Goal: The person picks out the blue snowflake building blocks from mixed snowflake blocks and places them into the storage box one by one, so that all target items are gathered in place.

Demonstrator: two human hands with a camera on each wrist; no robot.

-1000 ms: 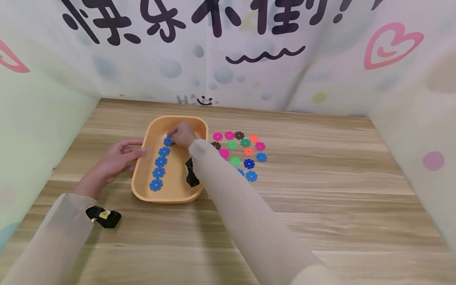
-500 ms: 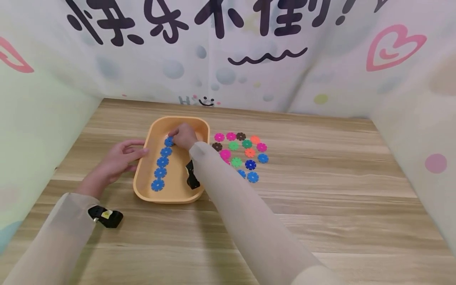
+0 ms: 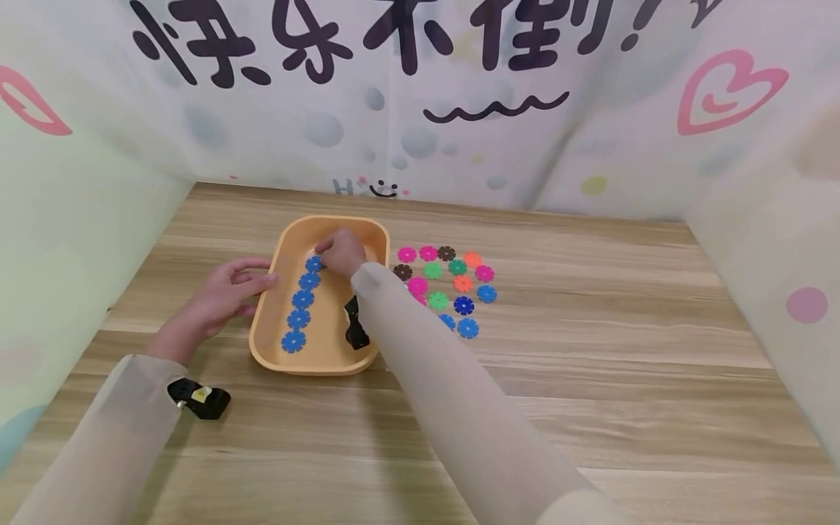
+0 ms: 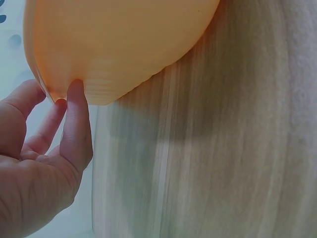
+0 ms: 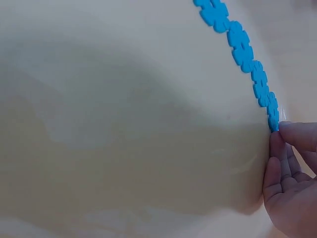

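Note:
A yellow-orange plastic tray (image 3: 331, 332) holds a line of several blue snowflake discs (image 3: 298, 319) along its left side. At the far end of the line, my right hand (image 3: 344, 254) pinches the last blue disc between thumb and finger. The right wrist view shows that disc (image 5: 273, 113) edge-on at the fingertips of the hand (image 5: 292, 193). On the tray's left side, my left hand (image 3: 226, 293) grips the wall, with its thumb at the rim. In the left wrist view, fingertips (image 4: 76, 89) press the outside of the tray (image 4: 129, 39).
Loose snowflake discs lie on the wooden table right of the tray, among them a pink one (image 3: 485, 273), an orange one (image 3: 462, 284), a green one (image 3: 438, 300) and a blue one (image 3: 468, 328). My right forearm (image 3: 433, 372) partly covers them. A printed cloth (image 3: 420, 138) hangs behind.
The head view has shifted slightly, so everything sits a little lower and further right. My left hand keeps its grip on the tray, and my right hand stays at the row's far end.

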